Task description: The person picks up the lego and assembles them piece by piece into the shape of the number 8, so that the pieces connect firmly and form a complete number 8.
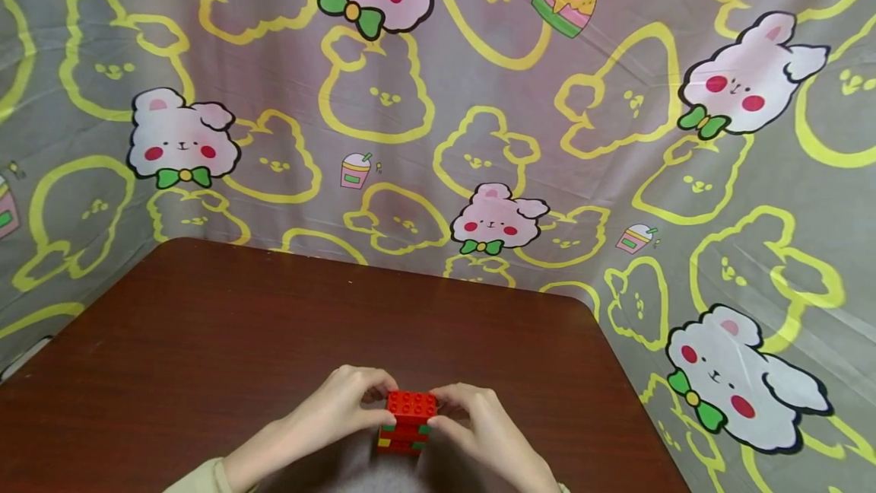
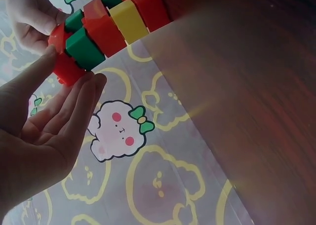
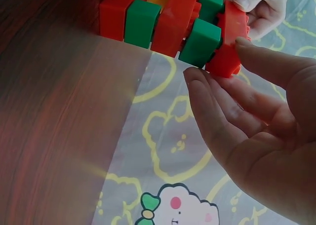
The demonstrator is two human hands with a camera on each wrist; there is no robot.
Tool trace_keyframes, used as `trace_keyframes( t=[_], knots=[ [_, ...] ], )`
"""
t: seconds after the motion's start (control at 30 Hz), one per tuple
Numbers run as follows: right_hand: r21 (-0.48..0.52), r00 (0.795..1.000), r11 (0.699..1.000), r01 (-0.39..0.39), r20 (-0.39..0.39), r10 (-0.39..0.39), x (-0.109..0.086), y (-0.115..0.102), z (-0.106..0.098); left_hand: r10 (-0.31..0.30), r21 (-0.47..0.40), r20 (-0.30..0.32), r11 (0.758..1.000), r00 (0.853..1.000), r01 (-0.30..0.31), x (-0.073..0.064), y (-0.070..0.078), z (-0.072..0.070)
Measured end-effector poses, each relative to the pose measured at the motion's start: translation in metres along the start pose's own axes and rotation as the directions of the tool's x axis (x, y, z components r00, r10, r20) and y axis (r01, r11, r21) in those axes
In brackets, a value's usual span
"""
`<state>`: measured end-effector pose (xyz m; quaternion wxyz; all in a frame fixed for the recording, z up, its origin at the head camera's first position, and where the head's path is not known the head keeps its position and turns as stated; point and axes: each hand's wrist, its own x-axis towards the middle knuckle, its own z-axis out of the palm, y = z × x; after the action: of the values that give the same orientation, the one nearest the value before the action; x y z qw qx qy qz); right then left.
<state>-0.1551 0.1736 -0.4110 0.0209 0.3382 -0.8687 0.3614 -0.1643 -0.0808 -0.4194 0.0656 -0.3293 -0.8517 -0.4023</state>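
Note:
A small tower of toy building bricks stands on the table near its front edge. Its top is a red brick [image 1: 412, 405] with studs facing up. My left hand [image 1: 342, 402] pinches that brick's left end between thumb and fingers, while my right hand [image 1: 482, 421] pinches the right end. Two green bricks [image 3: 200, 42] sit side by side with a gap directly under it. Below them comes a middle red brick [image 2: 104, 27], then a yellow brick [image 2: 128, 20] and another green brick [image 3: 142, 22]. A red brick [image 3: 118, 13] forms the base.
The dark brown wooden table [image 1: 308, 318] spreads out beyond and to both sides of the tower. A grey curtain [image 1: 287, 74] printed with rabbits and yellow outlines hangs around its back and sides.

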Motion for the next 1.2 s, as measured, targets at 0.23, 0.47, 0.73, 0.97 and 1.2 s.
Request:
trace_keyframes(
  t=[0.23,0.47,0.73,0.97,1.2],
  knots=[
    [0.013,1.000,1.000,-0.020,0.005,0.020,0.0001,0.0032,0.0006,-0.036,-0.056,-0.002,0.998,0.999,0.036,-0.0013,-0.0015,0.0017],
    [0.006,0.997,0.997,-0.075,0.033,0.075,0.0014,0.0026,0.0000,-0.027,-0.089,0.008,0.996,1.000,0.028,0.0001,-0.0037,0.0009],
    [0.008,0.997,0.998,-0.065,0.034,0.064,0.0020,0.0013,0.0001,-0.043,-0.110,0.020,0.993,0.999,0.045,-0.0005,-0.0045,0.0012],
    [0.015,0.998,0.998,-0.063,0.030,0.062,0.0031,0.0010,0.0004,-0.046,-0.099,0.011,0.994,0.999,0.047,-0.0012,-0.0047,0.0014],
    [0.009,0.997,0.998,-0.065,0.037,0.064,0.0026,0.0018,-0.0001,-0.038,-0.094,0.006,0.995,0.999,0.038,-0.0021,-0.0049,0.0012]
  ],
)
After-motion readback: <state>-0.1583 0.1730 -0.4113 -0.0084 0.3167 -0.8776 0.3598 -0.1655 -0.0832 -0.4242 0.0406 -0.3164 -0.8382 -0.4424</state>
